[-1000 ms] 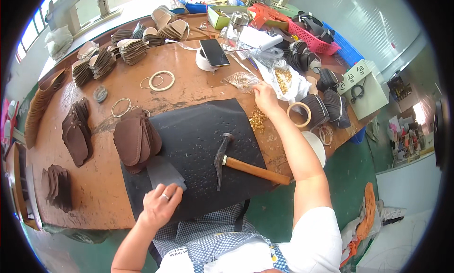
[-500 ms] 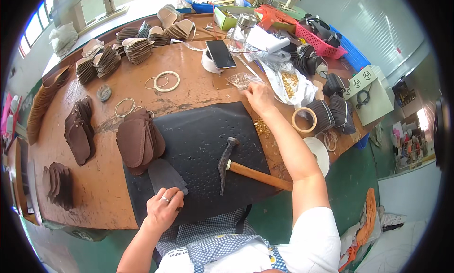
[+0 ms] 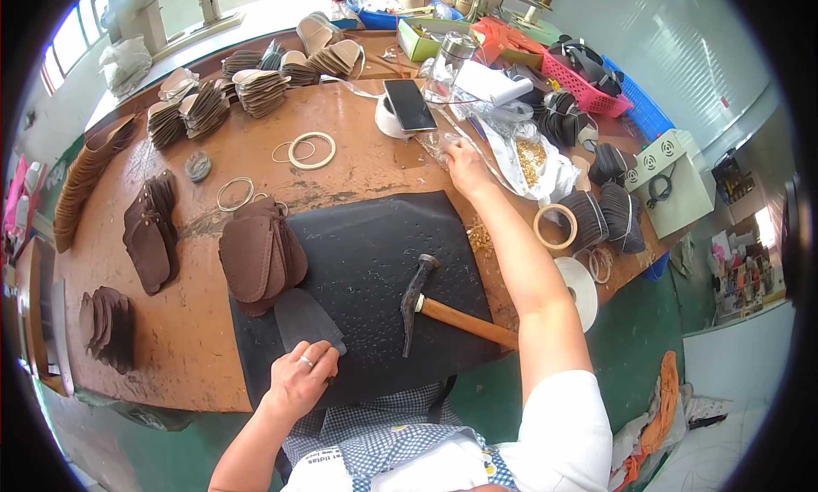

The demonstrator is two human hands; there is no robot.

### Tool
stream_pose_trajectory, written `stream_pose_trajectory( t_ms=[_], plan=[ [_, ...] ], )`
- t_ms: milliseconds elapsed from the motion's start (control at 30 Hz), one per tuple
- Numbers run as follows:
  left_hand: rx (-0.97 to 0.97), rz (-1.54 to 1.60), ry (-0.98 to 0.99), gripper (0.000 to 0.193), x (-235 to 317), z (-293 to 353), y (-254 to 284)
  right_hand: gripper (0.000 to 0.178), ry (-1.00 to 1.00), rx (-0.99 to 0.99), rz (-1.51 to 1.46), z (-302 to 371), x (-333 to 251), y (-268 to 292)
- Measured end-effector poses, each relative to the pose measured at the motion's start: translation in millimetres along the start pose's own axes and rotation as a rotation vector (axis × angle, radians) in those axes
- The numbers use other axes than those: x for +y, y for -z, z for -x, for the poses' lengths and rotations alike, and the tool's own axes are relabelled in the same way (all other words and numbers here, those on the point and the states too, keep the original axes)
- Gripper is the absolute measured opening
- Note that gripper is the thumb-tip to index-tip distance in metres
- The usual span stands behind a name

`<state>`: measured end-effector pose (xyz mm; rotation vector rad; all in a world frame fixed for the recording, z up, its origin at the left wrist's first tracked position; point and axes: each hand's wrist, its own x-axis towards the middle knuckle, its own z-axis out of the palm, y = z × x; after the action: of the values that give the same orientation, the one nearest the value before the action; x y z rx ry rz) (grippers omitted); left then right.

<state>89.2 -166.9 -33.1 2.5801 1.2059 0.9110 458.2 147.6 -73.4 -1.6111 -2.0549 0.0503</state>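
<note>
My left hand (image 3: pixel 302 374) is at the near edge of a black mat (image 3: pixel 366 236), its fingers curled over the lower end of a dark grey flat piece (image 3: pixel 305 319). Farther out on the right, my right hand (image 3: pixel 465 163) pinches the edge of a small clear plastic bag (image 3: pixel 435 144) beside a phone (image 3: pixel 409 105); the fingertips are partly hidden. A hammer (image 3: pixel 464 322) with a wooden handle lies on the mat beneath my right forearm. Next to the grey piece sits a stack of brown stitched-edge leather pieces (image 3: pixel 256 258).
Brown piece stacks (image 3: pixel 150 236) stand along the table's left side, with paler stacks (image 3: pixel 262 92) behind. Gold-coloured bits (image 3: pixel 532 160) lie in a white plastic bag at right. A tape ring (image 3: pixel 555 226), dark bundles (image 3: pixel 620 218), a glass jar (image 3: pixel 449 64) and a pink basket (image 3: pixel 588 83) crowd the right.
My right hand has shifted slightly, and the clear bag at its fingers looks more crumpled. My left hand stays at the grey piece. The whole view has shifted a little.
</note>
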Motion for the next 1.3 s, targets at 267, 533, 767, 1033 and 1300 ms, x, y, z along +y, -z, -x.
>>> stream_pose_trajectory(
  t_ms=[267, 533, 767, 1033, 1300],
  plan=[
    [0.017, 0.015, -0.034, 0.043, -0.4, -7.0, -4.1, 0.016, -0.1, 0.038, 0.122, -21.6, 30.9, -13.8],
    [0.001, 0.015, -0.012, 0.041, -0.6, -0.5, -2.4, 0.005, -0.271, -0.164, -0.227, 14.4, 8.3, 19.3],
    [-0.002, 0.003, -0.009, 0.041, -2.1, 1.1, -0.3, 0.008, -0.142, -0.101, -0.112, 50.8, -17.9, 45.3],
    [0.008, -0.002, -0.01, 0.039, -1.3, 4.0, -3.0, 0.011, -0.126, -0.146, -0.118, 68.0, -23.5, 61.7],
    [-0.065, -0.047, -0.055, 0.042, -3.4, 7.3, 0.3, 0.01, -0.33, -0.047, -0.53, 87.3, -22.5, 68.1]
  ],
)
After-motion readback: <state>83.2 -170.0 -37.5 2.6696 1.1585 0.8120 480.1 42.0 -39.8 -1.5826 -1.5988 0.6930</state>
